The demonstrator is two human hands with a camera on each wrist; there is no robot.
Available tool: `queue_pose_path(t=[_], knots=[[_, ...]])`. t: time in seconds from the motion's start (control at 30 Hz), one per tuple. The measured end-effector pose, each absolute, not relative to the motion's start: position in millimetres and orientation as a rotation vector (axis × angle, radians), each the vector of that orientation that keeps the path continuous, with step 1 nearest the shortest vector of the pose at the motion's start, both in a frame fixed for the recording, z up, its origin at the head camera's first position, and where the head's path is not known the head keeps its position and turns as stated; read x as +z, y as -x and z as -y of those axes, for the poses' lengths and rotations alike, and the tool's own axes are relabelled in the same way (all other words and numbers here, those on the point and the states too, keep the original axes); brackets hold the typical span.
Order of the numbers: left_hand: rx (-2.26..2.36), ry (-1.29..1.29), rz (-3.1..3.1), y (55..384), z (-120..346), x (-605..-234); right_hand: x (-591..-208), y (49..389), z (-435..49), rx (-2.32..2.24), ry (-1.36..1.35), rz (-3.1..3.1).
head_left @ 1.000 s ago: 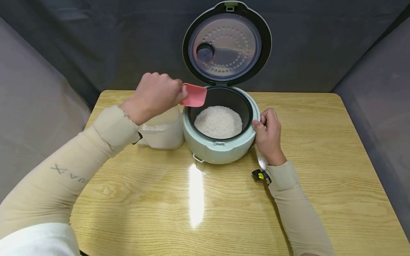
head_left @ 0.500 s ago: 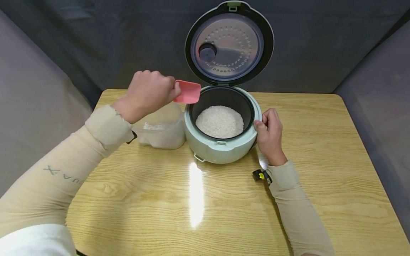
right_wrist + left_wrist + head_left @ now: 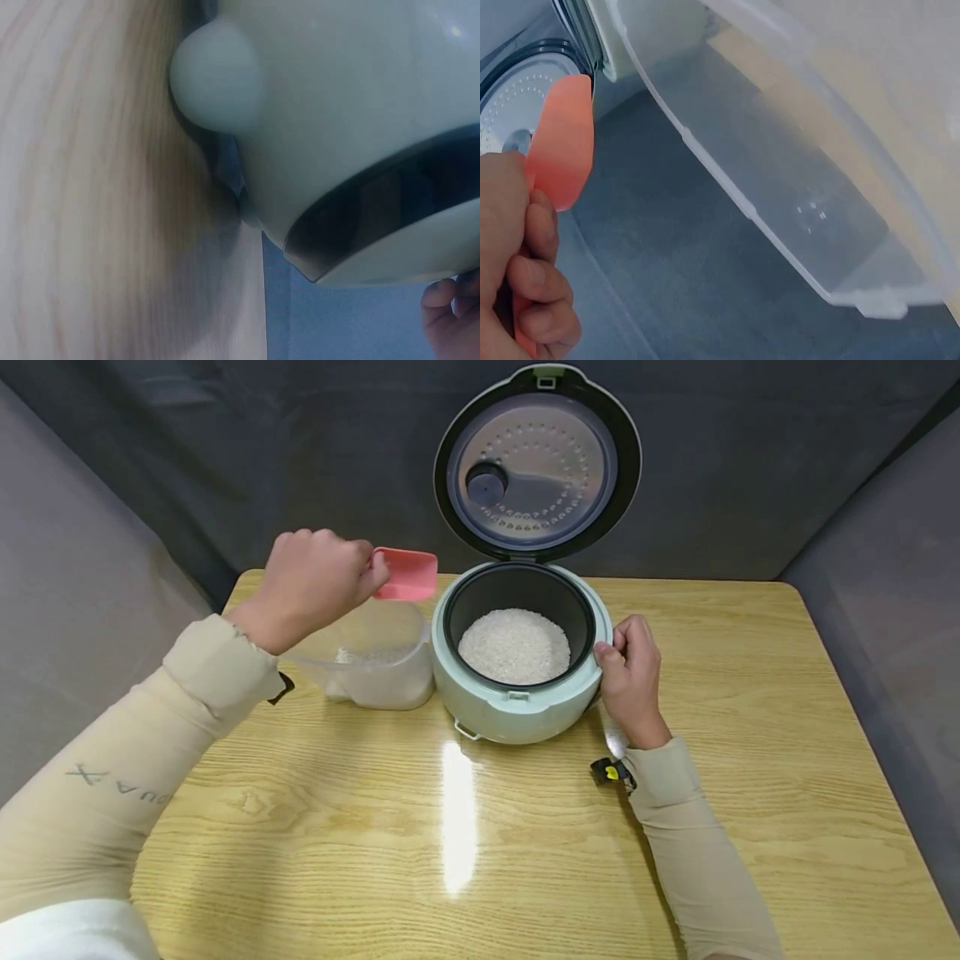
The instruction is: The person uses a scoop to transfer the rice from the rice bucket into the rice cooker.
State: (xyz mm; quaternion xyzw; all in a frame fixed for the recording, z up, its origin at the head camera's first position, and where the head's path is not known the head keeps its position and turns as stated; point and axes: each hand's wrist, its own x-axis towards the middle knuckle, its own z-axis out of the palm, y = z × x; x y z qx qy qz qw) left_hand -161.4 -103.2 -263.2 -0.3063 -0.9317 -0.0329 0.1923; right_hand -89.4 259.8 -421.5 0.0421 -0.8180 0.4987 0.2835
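Note:
My left hand (image 3: 311, 581) holds a pink scoop (image 3: 410, 575) by its handle, above a translucent plastic container (image 3: 386, 687) with white rice in the bottom. In the left wrist view, curled fingers wrap the handle of the scoop (image 3: 562, 142), beside the container's rim (image 3: 724, 181). Right of the container stands a pale green rice cooker (image 3: 517, 720), lid up, with a mound of white rice (image 3: 514, 646) in its dark inner pot. My right hand (image 3: 632, 681) grips the cooker's right side, thumb at the rim. In the right wrist view, part of that hand (image 3: 450, 319) shows below the cooker's edge.
The raised lid (image 3: 536, 468) leans back toward a dark grey cloth (image 3: 315, 452) behind the table. Grey panels stand on both sides. The wooden table (image 3: 540, 852) extends in front of the cooker, with a bright reflection on it.
My left hand has moved left with the scoop, from over the cooker's left rim to above the container. My right hand stays on the cooker.

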Motion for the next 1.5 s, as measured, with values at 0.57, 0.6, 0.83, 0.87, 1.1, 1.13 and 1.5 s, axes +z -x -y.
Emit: queue_pose_path(t=[0.57, 0.6, 0.83, 0.87, 1.1, 1.13, 1.5], knots=[[-0.101, 0.786, 2.681, 155.8, 141.7, -268.9, -423.0, 89.7, -259.6, 1.326, -0.112, 2.188], [-0.105, 0.78, 2.687, 155.3, 143.8, -270.6, -422.8, 89.5, -259.2, 1.326, -0.112, 2.187], [-0.112, 0.783, 2.707, 152.4, 153.2, -279.6, -423.2, 89.4, -260.0, 1.322, -0.124, 2.191], [-0.112, 0.785, 2.707, 152.1, 154.2, -280.6, -423.7, 89.6, -260.5, 1.322, -0.123, 2.191], [-0.106, 0.817, 2.689, 151.3, 156.7, -287.4, -424.7, 90.1, -260.9, 1.322, -0.128, 2.187], [-0.106, 0.828, 2.678, 151.1, 157.1, -288.5, -424.6, 90.3, -260.9, 1.322, -0.13, 2.186], [-0.081, 0.982, 2.564, 151.5, 168.2, -300.5, -425.0, 91.3, -260.7, 1.322, -0.146, 2.168]])
